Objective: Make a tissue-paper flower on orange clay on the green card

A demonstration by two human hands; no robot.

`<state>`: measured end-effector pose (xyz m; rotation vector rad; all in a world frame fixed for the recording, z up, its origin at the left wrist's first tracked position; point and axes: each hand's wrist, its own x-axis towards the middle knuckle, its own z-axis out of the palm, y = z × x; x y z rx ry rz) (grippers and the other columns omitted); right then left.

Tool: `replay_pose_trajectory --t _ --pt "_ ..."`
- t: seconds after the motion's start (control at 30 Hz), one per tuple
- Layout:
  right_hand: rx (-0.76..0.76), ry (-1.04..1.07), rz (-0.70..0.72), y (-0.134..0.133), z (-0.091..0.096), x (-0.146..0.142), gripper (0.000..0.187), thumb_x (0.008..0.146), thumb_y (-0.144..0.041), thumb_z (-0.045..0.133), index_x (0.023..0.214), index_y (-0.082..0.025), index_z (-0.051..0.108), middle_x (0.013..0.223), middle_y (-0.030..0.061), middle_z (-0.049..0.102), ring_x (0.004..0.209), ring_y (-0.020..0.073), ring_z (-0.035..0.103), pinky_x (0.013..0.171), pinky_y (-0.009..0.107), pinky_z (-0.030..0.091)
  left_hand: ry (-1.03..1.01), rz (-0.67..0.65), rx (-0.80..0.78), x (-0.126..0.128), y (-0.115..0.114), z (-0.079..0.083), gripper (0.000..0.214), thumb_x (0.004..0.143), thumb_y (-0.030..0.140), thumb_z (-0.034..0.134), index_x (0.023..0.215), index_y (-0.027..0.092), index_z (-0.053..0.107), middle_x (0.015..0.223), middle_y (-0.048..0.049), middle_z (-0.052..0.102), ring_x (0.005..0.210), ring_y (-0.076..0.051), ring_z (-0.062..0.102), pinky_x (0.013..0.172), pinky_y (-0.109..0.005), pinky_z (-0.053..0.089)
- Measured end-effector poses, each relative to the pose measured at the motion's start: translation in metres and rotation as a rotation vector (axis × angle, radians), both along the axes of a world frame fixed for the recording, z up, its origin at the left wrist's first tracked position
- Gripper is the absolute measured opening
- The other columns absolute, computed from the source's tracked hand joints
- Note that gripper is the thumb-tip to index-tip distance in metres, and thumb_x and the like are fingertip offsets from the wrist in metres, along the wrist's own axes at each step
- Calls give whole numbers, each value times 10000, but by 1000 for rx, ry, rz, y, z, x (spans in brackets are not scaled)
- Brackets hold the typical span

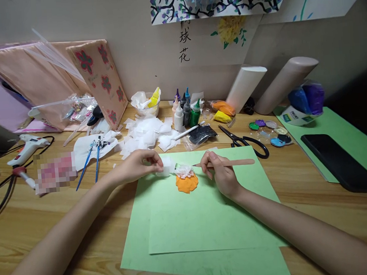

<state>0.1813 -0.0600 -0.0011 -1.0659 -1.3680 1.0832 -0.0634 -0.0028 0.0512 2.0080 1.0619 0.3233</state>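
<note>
My left hand [145,163] pinches a small white tissue paper square [167,166] between thumb and fingers, at the far left edge of the green paper sheet [209,224]. A pinkish pencil [241,162] is gripped in my right hand [219,172], lying nearly level with its dark tip pointing left. That tip reaches a cluster of crumpled white and pale pink tissue [184,170]. The cluster sits along the upper part of a flattened orange clay piece [187,184] on the sheet. Whether the tip touches the tissue, I cannot tell.
Behind my left hand lies a pile of white tissue squares [145,134]. Paint bottles [186,114], black scissors [244,141] and a black phone [341,161] stand or lie to the back and right. Two blue brushes [98,159] and a glue gun [30,147] are at left.
</note>
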Motion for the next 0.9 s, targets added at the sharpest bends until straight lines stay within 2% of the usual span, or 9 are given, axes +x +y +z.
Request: replay_pose_trajectory --t 0.1,0.2,0.27,0.37,0.43,0.53,0.73,0.9 --pt "29 21 -48 0 2 -1 498 941 -499 328 594 -183 492 571 -26 430 435 82 354 543 263 418 -130 14 -159 22 -17 17 148 696 320 710 719 178 674 717 -7 674 694 -146 605 693 -272 477" --pt "61 47 -128 0 5 -1 499 936 -512 321 586 -193 476 544 -30 423 428 87 342 577 276 439 -198 -125 -313 58 -40 20 122 726 283 688 780 176 708 783 -14 704 742 -154 628 716 -262 494" --pt "74 53 -198 0 7 0 504 931 -526 315 578 -199 466 538 -22 432 436 97 352 533 265 419 -150 -160 -211 82 -50 13 103 776 247 631 800 187 710 787 -12 702 750 -157 618 719 -271 487" --pt "92 73 -313 -2 8 2 501 925 -533 308 572 -207 448 537 -11 425 461 113 372 454 246 358 26 -122 221 105 -53 -2 120 797 158 584 806 196 698 813 -31 684 804 -193 586 760 -337 447" --pt "100 79 -359 -3 8 4 505 929 -525 292 555 -211 422 528 -8 405 474 122 378 434 244 330 114 -70 411 109 -48 -11 130 795 130 569 811 190 683 856 -49 660 852 -219 556 757 -367 424" --pt "88 48 -343 -4 6 6 542 936 -508 270 497 -212 383 479 -11 362 455 123 362 448 255 330 156 -5 493 107 -41 -16 126 788 125 552 806 185 661 911 -53 624 895 -230 520 771 -387 408" --pt "-45 -85 -177 -1 -2 6 559 937 -493 327 481 -189 438 452 -15 377 438 108 371 450 251 292 157 45 454 102 -32 -16 124 772 141 529 793 180 645 866 -42 616 896 -228 518 812 -404 392" --pt "-94 -100 -107 0 -3 6 549 938 -513 321 521 -181 454 451 -30 363 422 93 347 425 235 255 170 15 380 97 -26 -12 151 798 145 480 814 171 628 827 -44 652 845 -227 554 819 -412 401"
